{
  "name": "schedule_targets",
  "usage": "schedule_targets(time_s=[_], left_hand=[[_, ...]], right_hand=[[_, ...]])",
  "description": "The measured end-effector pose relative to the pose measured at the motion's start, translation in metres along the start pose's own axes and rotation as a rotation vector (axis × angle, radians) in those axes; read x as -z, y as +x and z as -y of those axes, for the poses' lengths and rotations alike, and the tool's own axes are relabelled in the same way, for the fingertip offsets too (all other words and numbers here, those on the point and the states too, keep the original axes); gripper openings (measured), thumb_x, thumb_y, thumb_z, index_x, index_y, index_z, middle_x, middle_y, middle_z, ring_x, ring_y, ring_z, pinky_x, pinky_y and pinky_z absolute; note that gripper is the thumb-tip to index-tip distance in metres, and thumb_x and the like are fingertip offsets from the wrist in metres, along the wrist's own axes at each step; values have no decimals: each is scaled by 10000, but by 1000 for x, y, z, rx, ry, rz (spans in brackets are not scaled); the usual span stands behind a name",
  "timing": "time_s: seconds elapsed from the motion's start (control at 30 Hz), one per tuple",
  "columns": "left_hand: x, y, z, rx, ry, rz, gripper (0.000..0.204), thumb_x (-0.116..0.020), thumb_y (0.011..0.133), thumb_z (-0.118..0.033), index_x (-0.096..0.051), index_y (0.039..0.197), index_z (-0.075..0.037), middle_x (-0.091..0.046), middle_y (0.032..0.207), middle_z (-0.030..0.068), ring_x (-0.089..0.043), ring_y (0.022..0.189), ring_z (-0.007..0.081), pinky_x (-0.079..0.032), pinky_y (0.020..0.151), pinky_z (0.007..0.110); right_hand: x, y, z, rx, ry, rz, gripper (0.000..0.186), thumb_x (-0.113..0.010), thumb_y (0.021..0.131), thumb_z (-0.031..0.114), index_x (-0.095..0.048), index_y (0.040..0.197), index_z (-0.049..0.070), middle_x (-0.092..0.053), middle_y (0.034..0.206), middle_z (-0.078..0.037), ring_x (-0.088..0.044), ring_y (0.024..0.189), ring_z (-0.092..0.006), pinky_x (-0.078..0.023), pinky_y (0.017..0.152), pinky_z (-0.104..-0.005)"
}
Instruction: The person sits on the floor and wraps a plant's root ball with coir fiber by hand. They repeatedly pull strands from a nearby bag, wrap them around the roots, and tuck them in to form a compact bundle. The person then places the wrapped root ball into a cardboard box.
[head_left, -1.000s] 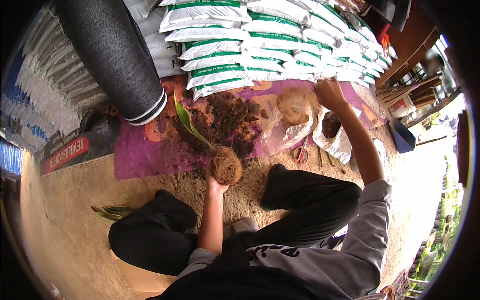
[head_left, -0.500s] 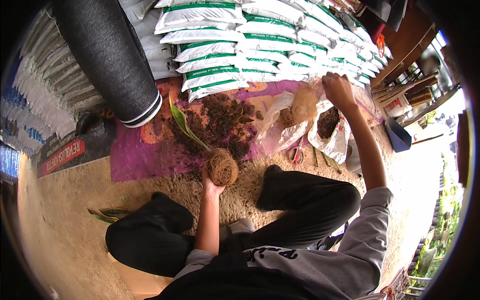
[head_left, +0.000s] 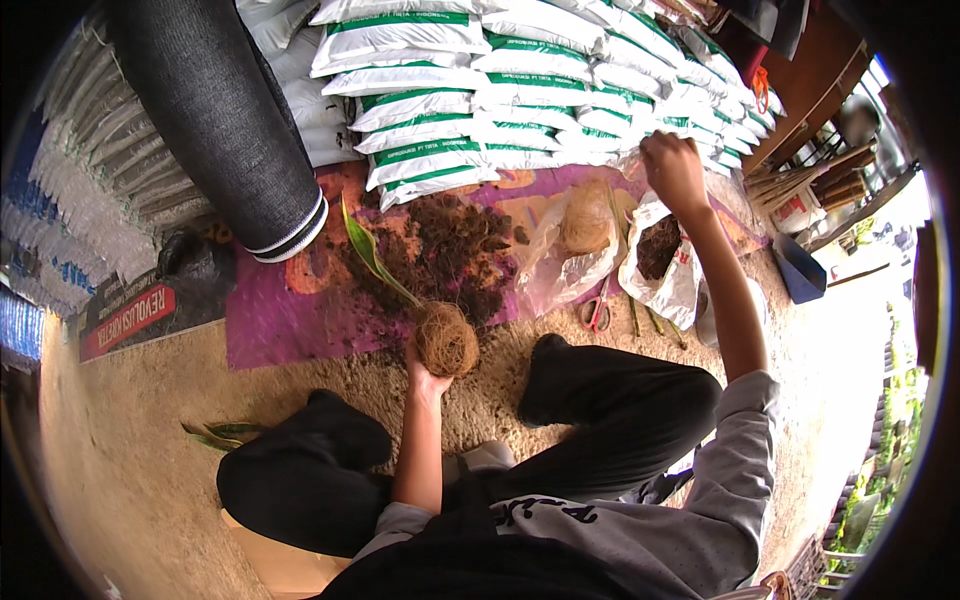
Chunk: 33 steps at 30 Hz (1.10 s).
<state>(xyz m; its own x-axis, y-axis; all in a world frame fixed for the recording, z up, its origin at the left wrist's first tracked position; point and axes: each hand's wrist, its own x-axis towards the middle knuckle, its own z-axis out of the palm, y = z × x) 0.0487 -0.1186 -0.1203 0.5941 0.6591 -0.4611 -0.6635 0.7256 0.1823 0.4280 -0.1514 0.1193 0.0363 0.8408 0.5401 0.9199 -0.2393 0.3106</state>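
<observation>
A ball of brown coconut fibre [head_left: 447,342] rests in my left hand [head_left: 425,376], whose fingers curl under and around its left side. From the ball's top a snake plant leaf [head_left: 370,252], green with yellow edges, leans up and to the left. My right hand [head_left: 672,168] is raised at the far right with its fingers pinched together; whatever they hold is too fine to make out. Just left of it, a clear plastic bag [head_left: 545,272] contains loose tan fibre [head_left: 587,220]. Below that hand stands a white bag [head_left: 668,285] with dark soil [head_left: 657,246] inside.
Dark soil [head_left: 440,245] is spread over a purple sheet [head_left: 270,325]. Red-handled scissors [head_left: 597,314] and several green stalks [head_left: 657,322] lie near the bags. Stacked white-and-green sacks [head_left: 425,110] line the back. A black mesh roll [head_left: 220,120] leans at left; cut leaves [head_left: 222,433] lie beside my knee.
The tan fibre that was pulled up towards my right hand has dropped back into the clear bag. My right hand has moved slightly upward and left; the left still holds the fibre ball.
</observation>
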Motion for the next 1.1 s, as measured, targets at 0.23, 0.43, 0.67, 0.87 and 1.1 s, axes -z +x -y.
schedule_targets(time_s=[0.23, 0.43, 0.67, 0.87, 1.1], left_hand=[[3, 0, -1, 17, -4, -10, 415, -409, 883, -399, -575, 1087, -76, -605, 1032, 103, -595, 943, 259, -507, 814, 455], [-1, 3, 3, 53, -10, -22, 407, -410, 892, -404, -573, 1098, -93, -601, 1027, 88, -582, 949, 251, -501, 803, 434], [8, 6, 1, 22, 50, -13, 458, -412, 873, -443, -555, 1125, -89, -585, 1068, 110, -571, 982, 272, -492, 830, 466], [-14, -1, 6, 64, 8, -79, 376, -413, 911, -386, -589, 1032, -77, -608, 937, 84, -603, 852, 241, -525, 731, 416], [-6, 2, -2, 57, 1, -58, 379, -413, 904, -392, -592, 1035, -86, -612, 964, 78, -603, 868, 243, -523, 745, 424]], right_hand=[[2, 2, 3, -134, 337, -116, 56, -577, 733, 64, -592, 779, 37, -600, 802, -91, -585, 799, -243, -458, 718, -356], [-48, -18, -22, -640, 1030, -121, 166, -606, 830, 112, -590, 897, -39, -588, 779, -69, -570, 587, -150, -492, 525, -270], [-12, -2, -40, -754, 1369, -625, 162, -605, 824, 129, -624, 921, 1, -622, 821, -42, -548, 702, -78, -450, 604, -215], [13, -3, -72, -294, 403, -206, 144, -613, 768, 123, -643, 881, 39, -639, 825, -91, -588, 675, -183, -468, 634, -297], [15, 9, -81, -486, 464, -191, 127, -605, 763, 100, -653, 862, 36, -656, 846, -81, -630, 719, -177, -480, 661, -288]])
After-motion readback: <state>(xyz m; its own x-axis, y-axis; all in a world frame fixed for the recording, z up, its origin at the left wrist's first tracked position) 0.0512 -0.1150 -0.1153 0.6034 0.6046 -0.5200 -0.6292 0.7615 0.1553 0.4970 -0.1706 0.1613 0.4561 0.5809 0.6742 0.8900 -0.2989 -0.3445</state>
